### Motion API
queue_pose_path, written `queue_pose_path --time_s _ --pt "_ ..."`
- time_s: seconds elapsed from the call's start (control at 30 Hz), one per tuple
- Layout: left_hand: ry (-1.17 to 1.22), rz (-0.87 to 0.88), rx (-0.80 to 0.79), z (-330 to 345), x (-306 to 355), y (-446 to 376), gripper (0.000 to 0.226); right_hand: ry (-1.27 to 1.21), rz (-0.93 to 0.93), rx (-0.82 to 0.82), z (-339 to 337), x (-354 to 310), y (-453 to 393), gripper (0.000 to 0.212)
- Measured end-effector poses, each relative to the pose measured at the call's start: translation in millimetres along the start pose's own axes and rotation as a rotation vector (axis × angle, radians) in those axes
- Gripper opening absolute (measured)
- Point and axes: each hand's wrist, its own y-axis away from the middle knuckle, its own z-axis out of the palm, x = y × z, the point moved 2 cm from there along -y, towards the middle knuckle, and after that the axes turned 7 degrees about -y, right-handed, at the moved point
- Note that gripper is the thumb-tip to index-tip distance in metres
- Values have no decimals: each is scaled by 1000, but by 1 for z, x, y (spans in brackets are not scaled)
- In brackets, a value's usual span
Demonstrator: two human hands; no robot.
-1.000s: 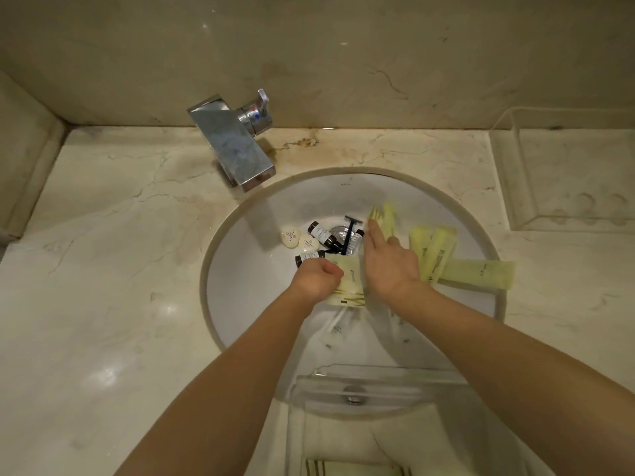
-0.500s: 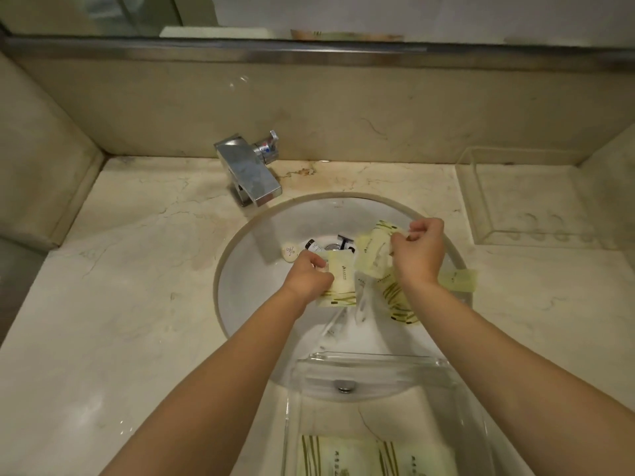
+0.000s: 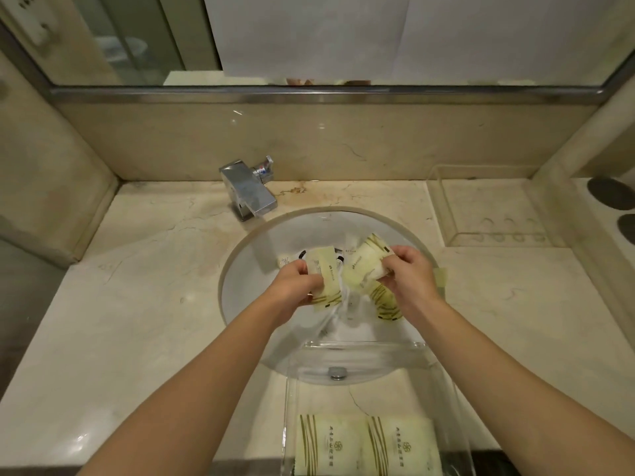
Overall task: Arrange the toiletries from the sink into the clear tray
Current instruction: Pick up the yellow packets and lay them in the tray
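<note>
Gripping packets, hands over sink

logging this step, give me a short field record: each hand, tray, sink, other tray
left hand: gripping pale yellow packets above the sink
right hand: gripping more yellow packets
clear tray: near counter edge, two packets in tray lying flat
sink: small items left, partly hidden
second clear tray: far right, no packets

- Clear tray: near end cut off by the bottom edge.
- Items in the sink: mostly hidden behind hands and sachets.
- Sachet print: illegible.
</note>
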Motion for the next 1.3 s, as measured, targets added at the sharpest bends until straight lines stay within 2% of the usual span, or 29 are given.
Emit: queue_pose_path --time_s 0.07,0.17,0.23,0.33,0.47,0.57,0.63,0.7,0.77,0.9,1.07,1.3 --pt "20 17 -54 4 7 9 31 60 -54 -28 1 -2 13 13" --pt "-17 49 -172 12 13 22 35 174 -129 -127 8 -1 32 14" --pt "-54 59 -257 17 16 29 39 198 -125 -237 14 0 43 8" --pt "-46 60 -315 20 17 38 37 188 -79 -336 15 0 52 17" --pt "26 70 -459 23 17 49 37 447 -168 -329 5 2 56 22" --pt "56 93 -536 24 19 56 39 626 -175 -297 1 3 63 41" --pt "59 95 -567 21 20 59 40 668 -154 -309 -1 2 68 38" --pt "38 86 -567 17 19 60 32 694 -160 -325 -4 2 73 29" --pt "-49 103 -529 13 17 60 14 701 -167 -330 -6 1 77 28" --pt "-245 196 -370 6 15 60 29 690 -129 -349 -15 -3 80 44" --pt "-448 220 -307 -2 7 62 37 652 -67 -405 -36 -9 88 17" --pt "-751 267 -354 11 -5 70 30 795 126 -495 -67 7 92 16"
